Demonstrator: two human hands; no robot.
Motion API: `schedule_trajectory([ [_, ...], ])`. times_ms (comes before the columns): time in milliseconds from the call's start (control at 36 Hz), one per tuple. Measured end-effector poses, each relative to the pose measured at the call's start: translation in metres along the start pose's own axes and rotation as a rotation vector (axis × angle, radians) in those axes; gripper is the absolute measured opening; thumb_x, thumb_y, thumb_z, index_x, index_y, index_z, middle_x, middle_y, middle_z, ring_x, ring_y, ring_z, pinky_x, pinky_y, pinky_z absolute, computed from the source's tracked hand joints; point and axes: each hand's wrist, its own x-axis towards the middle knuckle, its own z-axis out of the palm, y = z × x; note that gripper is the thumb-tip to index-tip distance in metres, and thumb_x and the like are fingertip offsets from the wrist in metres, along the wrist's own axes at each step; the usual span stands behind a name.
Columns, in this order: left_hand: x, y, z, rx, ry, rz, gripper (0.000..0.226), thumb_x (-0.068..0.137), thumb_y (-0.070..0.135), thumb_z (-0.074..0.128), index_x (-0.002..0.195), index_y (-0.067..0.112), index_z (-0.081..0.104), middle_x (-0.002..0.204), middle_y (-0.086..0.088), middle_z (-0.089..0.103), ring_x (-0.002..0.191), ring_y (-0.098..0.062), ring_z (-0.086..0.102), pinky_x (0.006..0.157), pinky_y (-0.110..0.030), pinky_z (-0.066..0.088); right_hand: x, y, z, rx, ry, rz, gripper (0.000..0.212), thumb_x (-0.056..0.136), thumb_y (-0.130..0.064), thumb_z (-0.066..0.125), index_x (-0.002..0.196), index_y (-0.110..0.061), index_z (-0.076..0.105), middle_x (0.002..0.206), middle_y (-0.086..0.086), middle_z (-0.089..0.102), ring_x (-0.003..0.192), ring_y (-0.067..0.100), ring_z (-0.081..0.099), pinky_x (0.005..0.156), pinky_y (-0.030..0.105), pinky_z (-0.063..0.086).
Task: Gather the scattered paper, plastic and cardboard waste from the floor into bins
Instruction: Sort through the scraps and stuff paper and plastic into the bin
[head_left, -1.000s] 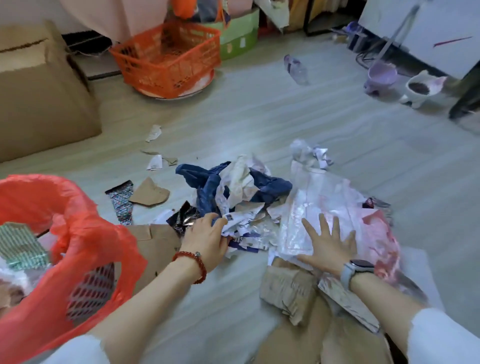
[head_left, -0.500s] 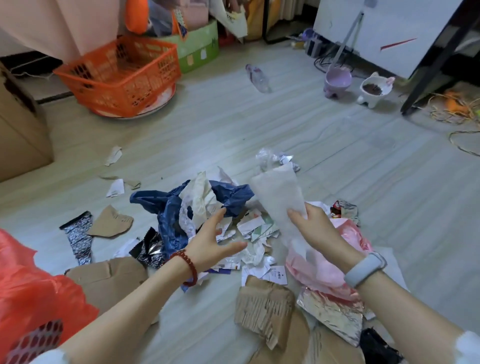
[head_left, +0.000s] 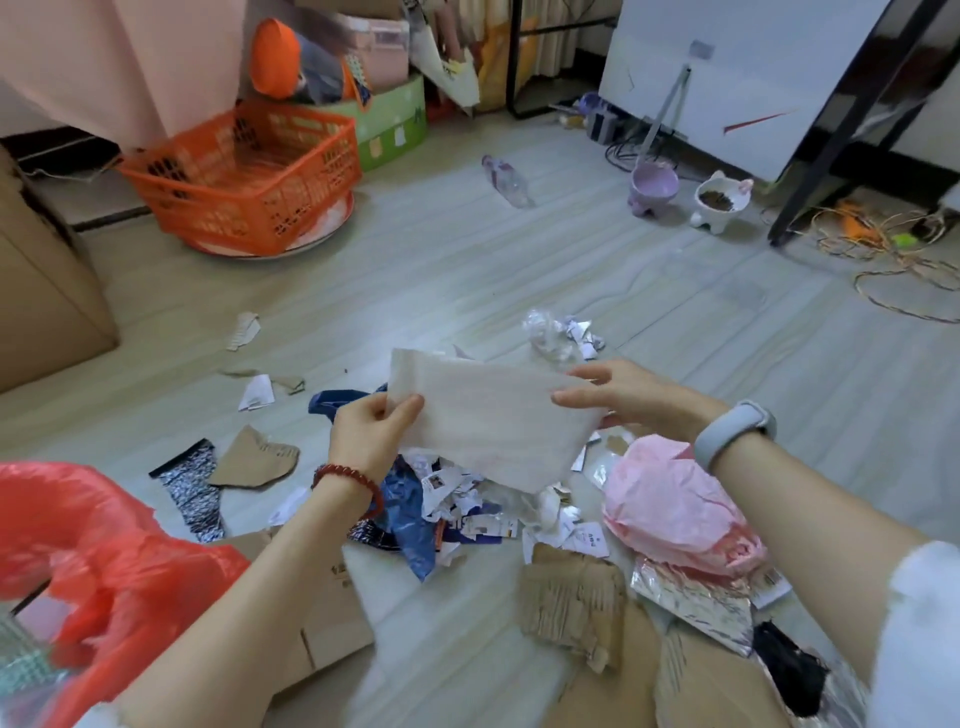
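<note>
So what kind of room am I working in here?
Most likely a lived-in home room, perhaps with a cat: two pet bowls stand on the wood-look floor, beside an orange basket and cardboard boxes.

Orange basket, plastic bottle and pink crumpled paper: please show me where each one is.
orange basket (head_left: 244, 176), head view, on its front mesh wall.
plastic bottle (head_left: 506, 179), head view, on the middle of its body.
pink crumpled paper (head_left: 670, 504), head view, on its upper surface.
</note>
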Motion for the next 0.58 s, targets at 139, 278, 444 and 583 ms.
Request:
schedule_trajectory([
  [139, 0.002, -0.009, -0.023, -0.121, 0.115, -0.072, 0.014, 0.086, 0.025, 0.061, 0.078, 0.014, 0.060, 0.080, -0.002, 0.060, 0.076, -0.020, 0.058, 0.073, -0.031, 0.049, 0.012, 0.003, 0.033, 0.511, 0.217, -0.113, 0.024, 0.086, -0.007, 0.060, 0.110, -0.011, 0.058, 0.088, 0.010, 0.066, 0.068, 0.016, 0.064, 0.074, 0.030, 0.053],
  [278, -0.003, -0.017, -0.030, -0.108, 0.160, 0.054, 0.065, 0.088, 0.017, 0.058, 0.141, 0.034, 0.024, 0.077, 0.010, 0.049, 0.072, -0.020, 0.056, 0.069, -0.033, 0.048, 0.018, 0.003, 0.057, 0.458, 0.481, -0.203, 0.031, 0.085, -0.002, 0.058, 0.109, -0.019, 0.047, 0.078, 0.003, 0.054, 0.071, 0.023, 0.054, 0.070, 0.035, 0.048],
  [444, -0.013, -0.017, -0.034, 0.260, -0.185, 0.222, 0.043, 0.087, 0.023, 0.061, 0.129, 0.022, 0.051, 0.119, 0.011, 0.059, 0.107, -0.016, 0.058, 0.096, -0.031, 0.044, 0.017, 0.024, 0.062, 0.131, 0.554, -0.283, 0.021, 0.090, -0.003, 0.049, 0.088, -0.022, 0.058, 0.070, 0.002, 0.056, 0.055, 0.004, 0.051, 0.046, 0.006, 0.033],
  [583, -0.015, -0.021, -0.023, 0.632, -0.220, 0.186, 0.052, 0.079, 0.025, 0.070, 0.126, 0.011, 0.053, 0.120, -0.006, 0.053, 0.111, -0.022, 0.050, 0.090, -0.027, 0.039, 0.007, 0.022, 0.060, -0.378, 0.169, -0.203, 0.069, 0.083, -0.039, 0.063, 0.141, -0.016, 0.033, 0.141, 0.004, 0.034, 0.134, 0.019, 0.029, 0.101, 0.019, 0.027],
])
